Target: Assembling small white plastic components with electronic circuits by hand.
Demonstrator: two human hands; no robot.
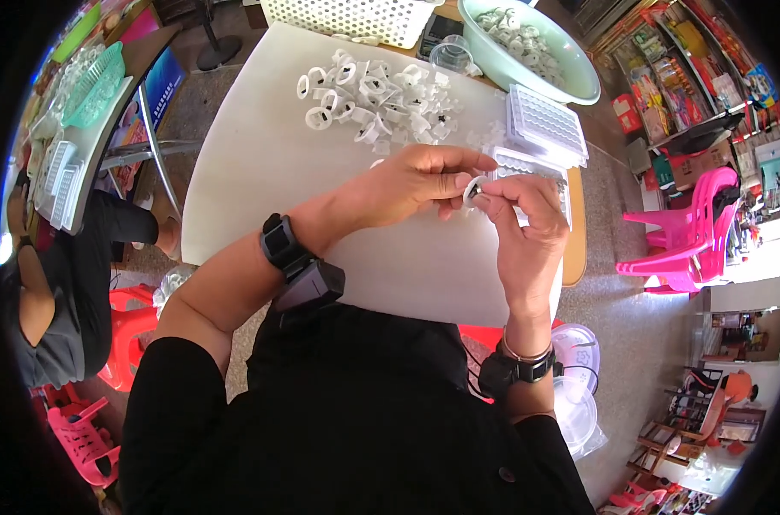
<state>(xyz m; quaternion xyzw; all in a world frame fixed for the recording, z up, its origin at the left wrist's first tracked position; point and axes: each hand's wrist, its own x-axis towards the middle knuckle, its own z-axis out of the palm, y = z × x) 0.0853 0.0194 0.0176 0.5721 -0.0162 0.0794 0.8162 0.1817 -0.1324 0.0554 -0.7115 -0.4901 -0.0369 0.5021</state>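
Observation:
Between my two hands is a small white plastic ring with a black piece in its middle (pixel 472 190), held above the right side of the white table (pixel 261 163). My left hand (pixel 424 178) has its thumb and fingers closed at the ring's left side. From the right, my right hand (pixel 529 215) pinches the same ring with thumb and forefinger. A loose pile of similar white plastic pieces (pixel 377 90), several with black centres, lies beyond my hands. Partly hidden behind my right hand is a white tray with rows of pockets (pixel 567 193).
Stacked clear trays (pixel 544 124) stand at the table's right edge. Farther back are a pale green basin (pixel 589 81) of white parts, a clear cup (pixel 450 56) and a perforated white basket (pixel 356 19). Another person (pixel 72 292) sits at left; a pink chair (pixel 695 227) stands right.

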